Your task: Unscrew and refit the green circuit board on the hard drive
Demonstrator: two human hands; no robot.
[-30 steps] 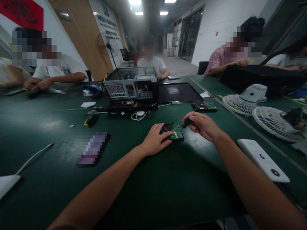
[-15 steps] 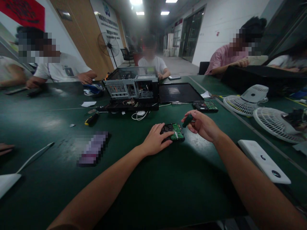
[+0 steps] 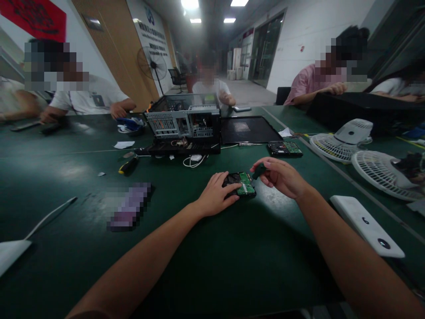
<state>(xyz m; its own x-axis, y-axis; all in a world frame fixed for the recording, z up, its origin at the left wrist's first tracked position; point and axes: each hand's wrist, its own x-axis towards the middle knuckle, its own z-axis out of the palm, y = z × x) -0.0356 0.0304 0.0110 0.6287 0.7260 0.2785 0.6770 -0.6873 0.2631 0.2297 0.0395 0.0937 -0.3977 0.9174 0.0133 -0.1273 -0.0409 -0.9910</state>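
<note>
A hard drive (image 3: 246, 186) with a green circuit board lies flat on the green table (image 3: 212, 257). My left hand (image 3: 217, 194) grips its left side, the thumb along the near edge and fingers across the top. Over the drive's right end, my right hand (image 3: 280, 176) pinches a dark green screwdriver handle (image 3: 258, 170). The tip points down toward the board; whether it touches is too small to tell.
An open computer case (image 3: 182, 124) stands ahead, beside its black side panel (image 3: 249, 129). Another hard drive (image 3: 284, 149), a yellow-black screwdriver (image 3: 129, 165), a blurred purple object (image 3: 131, 206), white fan parts (image 3: 335, 146) and a white device (image 3: 367, 226) lie around. People sit opposite.
My right hand and the screwdriver have dipped slightly toward the drive. The left hand stays on it. Across the table, a person's hand has risen a little.
</note>
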